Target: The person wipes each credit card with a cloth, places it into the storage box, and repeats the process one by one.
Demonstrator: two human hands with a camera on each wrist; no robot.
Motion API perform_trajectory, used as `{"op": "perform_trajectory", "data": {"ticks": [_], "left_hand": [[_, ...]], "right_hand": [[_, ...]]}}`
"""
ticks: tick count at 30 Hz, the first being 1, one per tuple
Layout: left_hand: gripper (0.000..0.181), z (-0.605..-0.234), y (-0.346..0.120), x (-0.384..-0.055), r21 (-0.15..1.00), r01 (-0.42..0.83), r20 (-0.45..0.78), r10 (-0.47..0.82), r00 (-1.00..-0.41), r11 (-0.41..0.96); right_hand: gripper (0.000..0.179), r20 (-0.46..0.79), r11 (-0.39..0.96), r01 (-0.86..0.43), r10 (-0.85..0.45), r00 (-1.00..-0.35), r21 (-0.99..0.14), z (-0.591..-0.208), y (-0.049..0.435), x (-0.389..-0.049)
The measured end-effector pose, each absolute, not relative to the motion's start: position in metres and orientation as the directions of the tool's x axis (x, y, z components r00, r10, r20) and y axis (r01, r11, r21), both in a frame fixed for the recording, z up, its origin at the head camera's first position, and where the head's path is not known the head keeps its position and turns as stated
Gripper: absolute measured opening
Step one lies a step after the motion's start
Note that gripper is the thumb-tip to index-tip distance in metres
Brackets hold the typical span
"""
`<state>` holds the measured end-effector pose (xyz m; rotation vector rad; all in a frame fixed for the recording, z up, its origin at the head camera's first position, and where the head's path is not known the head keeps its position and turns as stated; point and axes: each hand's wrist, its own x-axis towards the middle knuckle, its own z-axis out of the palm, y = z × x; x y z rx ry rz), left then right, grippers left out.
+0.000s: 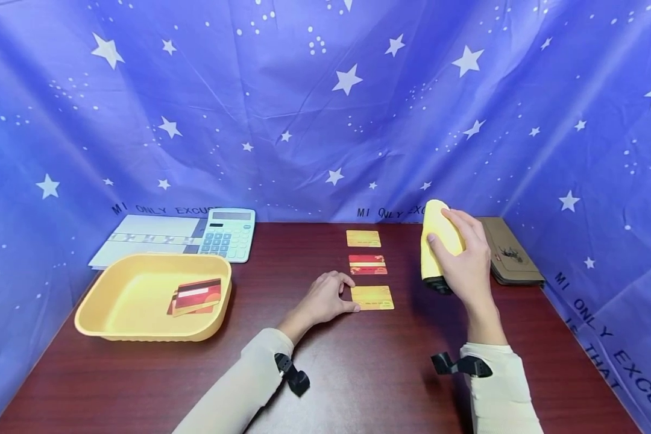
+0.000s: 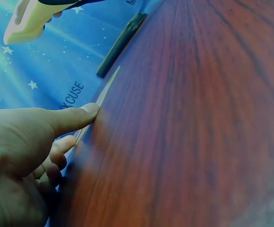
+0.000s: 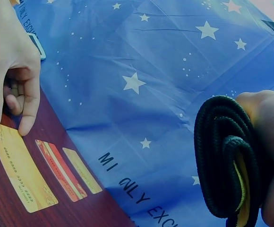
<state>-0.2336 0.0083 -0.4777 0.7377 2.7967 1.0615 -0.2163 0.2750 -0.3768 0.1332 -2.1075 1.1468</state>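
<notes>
Dark wood table (image 1: 369,374), nearest yellow card (image 1: 372,297) flat on it, our left hand's (image 1: 325,298) thumb and forefinger apart at its left corners; our right hand (image 1: 474,259) clamps a folded cloth (image 1: 440,222). Guessing we're steadying the card, so wiping means lowering that cloth

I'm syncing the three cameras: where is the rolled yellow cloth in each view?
Head: the rolled yellow cloth is right of centre, in the right hand.
Left wrist: cloth at top left, meeting the picture's edge.
Right wrist: cloth at lower right, dark end showing.
Shared landmark: blue starry curtain.
</notes>
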Motion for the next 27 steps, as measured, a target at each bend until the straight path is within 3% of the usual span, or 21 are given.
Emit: {"op": "perform_trajectory", "data": {"ticks": [17,27], "left_hand": [[0.049,-0.48,0.005,-0.23,0.715,0.38,0.11,0.442,-0.89,0.587],[0.042,-0.457,-0.012,-0.234,0.885,0.305,0.139,0.426,-0.894,0.351]], "right_hand": [[0.051,0.615,0.609,-0.382,0.227,-0.756,-0.695,-0.38,0.275,-0.216],[0.052,0.615,0.619,-0.392,0.191,-0.765,-0.68,-0.383,0.266,-0.219]]}}
